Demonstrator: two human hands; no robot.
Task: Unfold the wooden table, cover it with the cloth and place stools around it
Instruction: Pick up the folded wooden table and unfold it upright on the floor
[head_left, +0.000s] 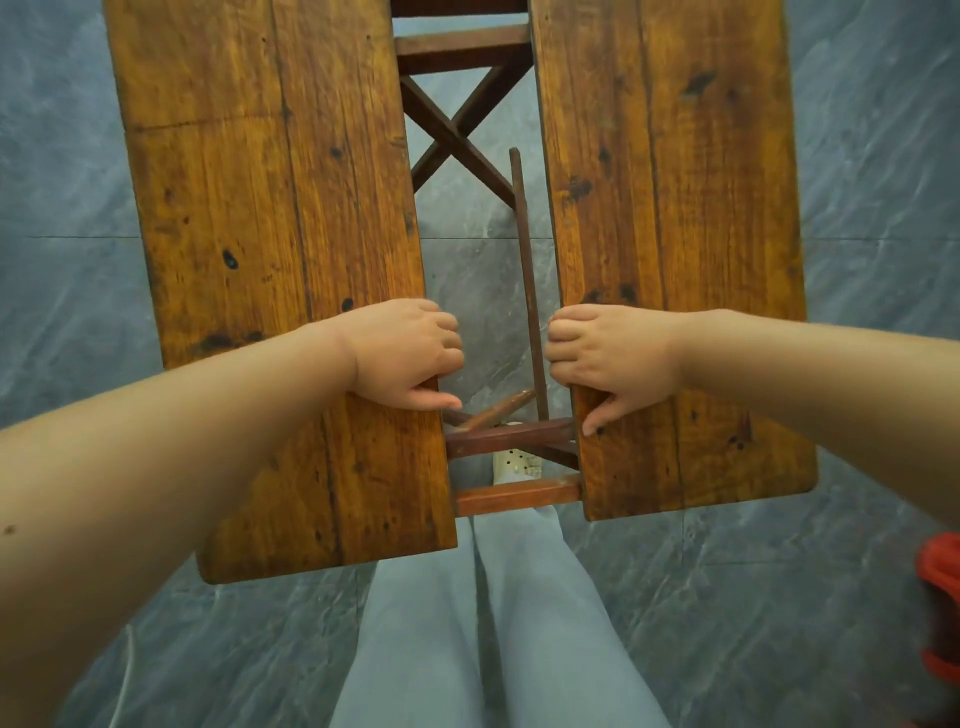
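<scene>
Fingers (447, 338) of both my hands curled tight over the inner edges of the wooden table's (270, 208) two parted leaves.

- The tabletop (270, 208) is orange-brown wood with dark knots and grain streaks.
- The crossed frame (457, 135) is dark reddish-brown.
- The floor (62, 156) is blue-grey, marbled with pale veins.
- The trousers (483, 623) are pale blue.

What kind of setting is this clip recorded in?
Probably an indoor room, perhaps in a home: grey marble-look floor tiles and a worn, brown folding wooden table held by both hands. Nothing else identifies it.
</scene>
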